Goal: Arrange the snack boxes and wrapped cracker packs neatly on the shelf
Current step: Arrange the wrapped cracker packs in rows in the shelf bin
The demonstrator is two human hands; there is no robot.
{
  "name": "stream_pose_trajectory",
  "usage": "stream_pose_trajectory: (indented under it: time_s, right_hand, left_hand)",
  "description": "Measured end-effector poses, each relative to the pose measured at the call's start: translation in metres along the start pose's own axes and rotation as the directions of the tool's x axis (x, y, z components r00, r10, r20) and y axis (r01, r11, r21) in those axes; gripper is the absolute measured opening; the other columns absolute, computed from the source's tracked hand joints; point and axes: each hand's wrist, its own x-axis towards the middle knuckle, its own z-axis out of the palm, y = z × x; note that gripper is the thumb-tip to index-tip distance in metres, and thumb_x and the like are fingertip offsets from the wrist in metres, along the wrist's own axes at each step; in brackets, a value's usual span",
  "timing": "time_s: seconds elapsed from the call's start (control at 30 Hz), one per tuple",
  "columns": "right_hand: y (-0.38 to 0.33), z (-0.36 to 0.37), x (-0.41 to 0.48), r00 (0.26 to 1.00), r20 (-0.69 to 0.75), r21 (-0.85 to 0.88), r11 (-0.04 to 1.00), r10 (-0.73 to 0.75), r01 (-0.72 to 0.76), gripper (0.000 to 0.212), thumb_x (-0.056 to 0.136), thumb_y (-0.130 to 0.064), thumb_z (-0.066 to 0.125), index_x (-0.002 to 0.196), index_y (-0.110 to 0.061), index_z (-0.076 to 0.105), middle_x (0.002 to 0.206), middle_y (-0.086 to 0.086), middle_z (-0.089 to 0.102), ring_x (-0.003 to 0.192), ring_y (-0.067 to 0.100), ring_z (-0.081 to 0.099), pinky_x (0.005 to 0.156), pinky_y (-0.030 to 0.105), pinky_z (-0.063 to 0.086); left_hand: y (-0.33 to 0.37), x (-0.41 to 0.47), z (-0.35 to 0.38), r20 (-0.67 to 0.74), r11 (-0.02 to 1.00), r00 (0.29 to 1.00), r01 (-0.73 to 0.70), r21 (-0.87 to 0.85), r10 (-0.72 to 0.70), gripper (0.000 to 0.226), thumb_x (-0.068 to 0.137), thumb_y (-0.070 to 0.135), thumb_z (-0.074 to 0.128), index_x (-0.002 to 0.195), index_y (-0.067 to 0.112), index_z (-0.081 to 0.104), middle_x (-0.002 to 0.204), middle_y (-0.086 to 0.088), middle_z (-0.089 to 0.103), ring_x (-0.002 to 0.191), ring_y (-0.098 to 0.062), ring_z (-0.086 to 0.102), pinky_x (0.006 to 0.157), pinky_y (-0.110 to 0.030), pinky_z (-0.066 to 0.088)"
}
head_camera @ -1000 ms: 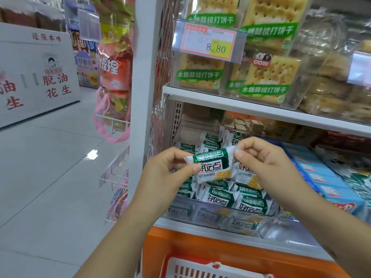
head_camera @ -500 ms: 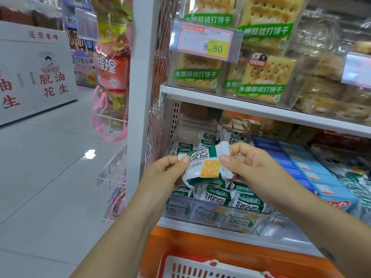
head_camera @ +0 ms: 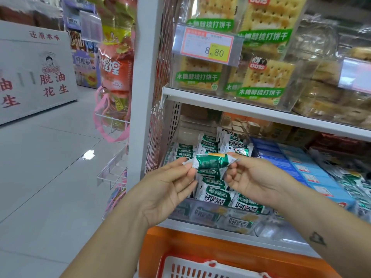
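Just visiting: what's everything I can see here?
held cracker pack: one, green and white, between both hands
cracker packs: many, green and white, clear bin, lower shelf
blue boxes: several, blue, lower shelf, right of bin
clear cracker boxes: several, green labels, upper shelf
price tag: one, red and yellow, upper shelf front
basket: one, red and white, bottom edge
left hand: pinches pack's left end
right hand: pinches pack's right end

Both arms are bare from forearm to fingertips, the left hand and right hand have slim fingers with short nails, and the right forearm bears a small dark tattoo, a rounded triangular outline resembling a heart.
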Motion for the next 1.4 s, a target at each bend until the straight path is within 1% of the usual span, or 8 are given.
stream_pose_trajectory:
  time_s: [0.2, 0.33, 0.5, 0.6, 0.67, 0.83, 1.23, 1.4]
  right_hand:
    - [0.001, -0.003, 0.003, 0.999, -0.040, 0.028, 0.999, 0.025, -0.024, 0.007, 0.088, -0.003, 0.055, 0.087, -0.006, 0.061, 0.048, -0.001, 0.049, 0.042, 0.006, 0.045, 0.047, 0.018, 0.048]
    - [0.001, -0.001, 0.002, 1.000, -0.029, 0.013, 1.000, 0.011, -0.010, 0.003, 0.086, -0.004, 0.059, 0.087, -0.008, 0.060, 0.047, -0.001, 0.050, 0.040, 0.007, 0.049, 0.049, 0.021, 0.052]
    - [0.000, 0.005, -0.004, 0.994, -0.001, -0.015, 0.994, -0.107, 0.107, 0.007, 0.090, -0.003, 0.055, 0.088, -0.010, 0.058, 0.047, -0.001, 0.052, 0.052, 0.012, 0.054, 0.058, 0.024, 0.056]
    - [-0.001, 0.006, -0.007, 0.990, 0.025, -0.007, 0.990, -0.137, 0.138, 0.006, 0.090, -0.004, 0.056, 0.091, -0.008, 0.061, 0.052, 0.001, 0.056, 0.060, 0.014, 0.056, 0.059, 0.024, 0.058]
    - [-0.001, 0.007, -0.009, 0.988, 0.040, 0.008, 0.989, -0.150, 0.149, 0.006, 0.090, -0.005, 0.057, 0.092, -0.007, 0.062, 0.055, 0.003, 0.059, 0.062, 0.014, 0.058, 0.060, 0.025, 0.058]
    - [0.001, 0.008, -0.017, 0.985, 0.060, 0.080, 0.984, -0.162, 0.157, 0.011, 0.089, -0.005, 0.058, 0.098, -0.002, 0.063, 0.073, 0.012, 0.063, 0.066, 0.016, 0.063, 0.060, 0.027, 0.058]
    - [-0.001, 0.006, -0.021, 0.989, 0.082, 0.158, 0.982, -0.120, 0.106, 0.009, 0.084, -0.007, 0.060, 0.090, -0.001, 0.061, 0.054, 0.004, 0.054, 0.054, 0.014, 0.061, 0.062, 0.031, 0.060]
    - [-0.006, -0.002, -0.022, 0.969, 0.151, -0.166, 0.962, -0.193, 0.218, 0.024, 0.083, -0.017, 0.063, 0.105, -0.008, 0.061, 0.101, 0.014, 0.064, 0.081, 0.023, 0.066, 0.073, 0.036, 0.059]
  left_hand:
    - [0.004, 0.004, -0.008, -0.035, 1.000, 0.999, 0.021, 0.007, -0.021, 0.040, 0.071, 0.009, 0.068, 0.111, 0.010, 0.059, 0.066, 0.002, 0.066, 0.057, -0.006, 0.065, 0.070, -0.031, 0.060]
    - [0.002, 0.004, -0.008, -0.099, 0.965, 0.994, -0.021, 0.261, 0.049, 0.034, 0.082, 0.011, 0.068, 0.114, 0.020, 0.062, 0.090, 0.002, 0.069, 0.071, -0.009, 0.068, 0.072, -0.030, 0.056]
    - [-0.005, 0.000, -0.001, 0.071, 0.813, 0.987, -0.158, 0.560, 0.142, 0.040, 0.075, 0.024, 0.074, 0.114, 0.029, 0.063, 0.113, 0.002, 0.062, 0.089, -0.012, 0.071, 0.078, -0.026, 0.056]
    - [-0.006, -0.001, 0.004, 0.123, 0.560, 0.910, -0.345, 0.753, 0.396, 0.034, 0.081, 0.019, 0.072, 0.106, 0.040, 0.064, 0.098, 0.018, 0.067, 0.080, 0.001, 0.068, 0.072, -0.011, 0.052]
    - [-0.005, 0.001, 0.004, 0.155, 0.502, 0.852, -0.431, 0.750, 0.500, 0.031, 0.084, 0.014, 0.070, 0.103, 0.039, 0.066, 0.092, 0.019, 0.071, 0.078, 0.002, 0.068, 0.071, -0.013, 0.053]
    - [-0.005, 0.006, 0.003, 0.150, 0.587, 0.800, -0.539, 0.604, 0.581, 0.023, 0.088, 0.005, 0.062, 0.091, 0.026, 0.070, 0.089, 0.006, 0.075, 0.084, -0.008, 0.070, 0.074, -0.021, 0.055]
    - [-0.004, 0.007, 0.006, 0.153, 0.674, 0.808, -0.564, 0.477, 0.569, 0.025, 0.093, 0.007, 0.053, 0.090, 0.024, 0.071, 0.088, 0.000, 0.075, 0.082, -0.010, 0.070, 0.075, -0.016, 0.053]
    - [-0.001, 0.005, 0.007, 0.186, 0.584, 0.787, -0.572, 0.576, 0.588, 0.023, 0.089, 0.009, 0.062, 0.094, 0.029, 0.072, 0.091, 0.010, 0.074, 0.089, -0.003, 0.068, 0.075, -0.012, 0.050]
